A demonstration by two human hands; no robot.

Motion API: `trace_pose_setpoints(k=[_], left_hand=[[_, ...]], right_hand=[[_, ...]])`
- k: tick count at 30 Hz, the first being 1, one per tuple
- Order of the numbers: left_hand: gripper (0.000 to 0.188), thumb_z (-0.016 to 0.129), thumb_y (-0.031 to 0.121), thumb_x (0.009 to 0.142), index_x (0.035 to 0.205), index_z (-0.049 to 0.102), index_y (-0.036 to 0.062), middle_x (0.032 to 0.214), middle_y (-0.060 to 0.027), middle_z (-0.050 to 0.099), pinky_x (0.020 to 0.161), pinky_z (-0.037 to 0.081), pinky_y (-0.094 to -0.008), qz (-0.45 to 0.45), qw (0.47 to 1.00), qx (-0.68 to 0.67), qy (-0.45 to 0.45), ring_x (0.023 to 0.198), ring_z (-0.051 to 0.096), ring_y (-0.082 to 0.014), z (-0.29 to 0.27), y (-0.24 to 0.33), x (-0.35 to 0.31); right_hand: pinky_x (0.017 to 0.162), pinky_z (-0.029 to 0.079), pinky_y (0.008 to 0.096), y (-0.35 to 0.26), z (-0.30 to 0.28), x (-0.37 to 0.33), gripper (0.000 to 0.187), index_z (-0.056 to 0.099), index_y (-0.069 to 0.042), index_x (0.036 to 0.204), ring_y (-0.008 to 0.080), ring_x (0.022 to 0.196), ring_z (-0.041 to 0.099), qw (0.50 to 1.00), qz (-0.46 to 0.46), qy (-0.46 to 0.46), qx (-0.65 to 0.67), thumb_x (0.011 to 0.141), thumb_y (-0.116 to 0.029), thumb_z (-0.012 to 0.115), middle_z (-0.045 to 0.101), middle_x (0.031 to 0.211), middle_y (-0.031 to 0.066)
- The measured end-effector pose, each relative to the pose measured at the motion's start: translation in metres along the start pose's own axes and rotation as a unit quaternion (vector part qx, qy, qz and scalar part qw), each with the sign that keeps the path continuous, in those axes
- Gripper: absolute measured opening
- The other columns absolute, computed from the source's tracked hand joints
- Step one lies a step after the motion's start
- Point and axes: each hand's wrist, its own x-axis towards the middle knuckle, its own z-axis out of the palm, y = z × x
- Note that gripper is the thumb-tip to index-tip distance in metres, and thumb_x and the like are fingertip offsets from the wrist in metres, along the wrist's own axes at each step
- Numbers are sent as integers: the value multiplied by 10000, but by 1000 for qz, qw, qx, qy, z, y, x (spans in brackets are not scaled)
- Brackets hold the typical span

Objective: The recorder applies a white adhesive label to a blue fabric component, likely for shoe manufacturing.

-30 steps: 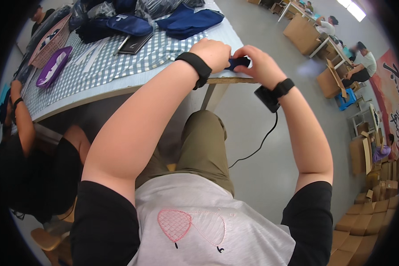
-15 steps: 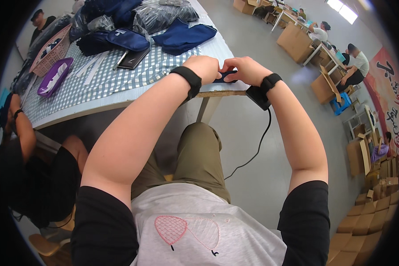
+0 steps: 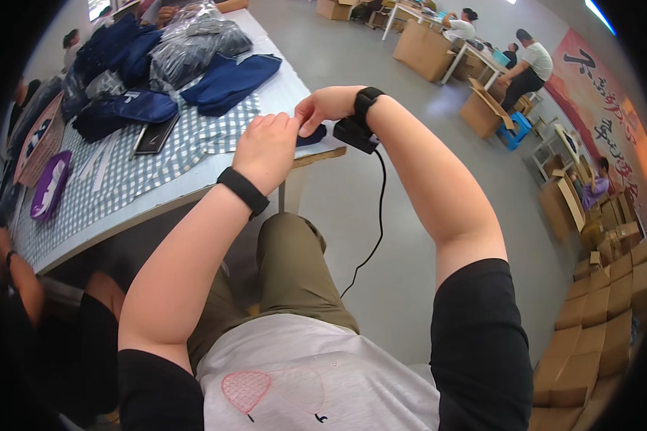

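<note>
Both hands meet at the near right corner of the table, at a small piece of navy cloth [image 3: 312, 136]. My left hand [image 3: 267, 149] is closed beside it, its back toward me and its fingertips hidden. Just right of that, my right hand [image 3: 331, 105] is bent inward, with thumb and forefinger pinched at the cloth's edge next to the left hand. Most of the cloth lies beneath the hands, so its shape cannot be made out. Farther back lies a navy fabric pouch [image 3: 231, 83], apart from both hands.
A blue-checked cloth [image 3: 187, 154] covers much of the table. On it are a dark flat notebook-like thing [image 3: 157, 135], a purple basket [image 3: 51, 188], a pink basket [image 3: 39, 140] and plastic-wrapped navy goods [image 3: 194, 47]. A black cable [image 3: 382, 215] hangs by my right wrist. Another person sits at left.
My left hand has turned, its back now toward me, while the right has shifted up beside it. The view has swung right, so the table sits farther left.
</note>
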Motion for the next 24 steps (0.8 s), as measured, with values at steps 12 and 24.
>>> trace_pose_setpoints(k=[12, 24], left_hand=[[171, 643, 137, 790, 920, 605, 33, 935, -130, 641, 804, 460, -393, -69, 986, -102, -116, 912, 594, -306, -9, -16, 20], [243, 611, 196, 845, 1031, 613, 39, 991, -158, 648, 795, 467, -367, -214, 912, -242, -253, 910, 616, -291, -13, -33, 36]], right_hand=[[810, 467, 347, 2, 48, -22, 231, 598, -95, 962, 264, 907, 586, 936, -116, 312, -113, 757, -156, 686, 626, 890, 93], [771, 468, 373, -2, 60, -20, 231, 591, -115, 985, 287, 818, 599, 911, -85, 339, -219, 786, -215, 653, 645, 884, 86]])
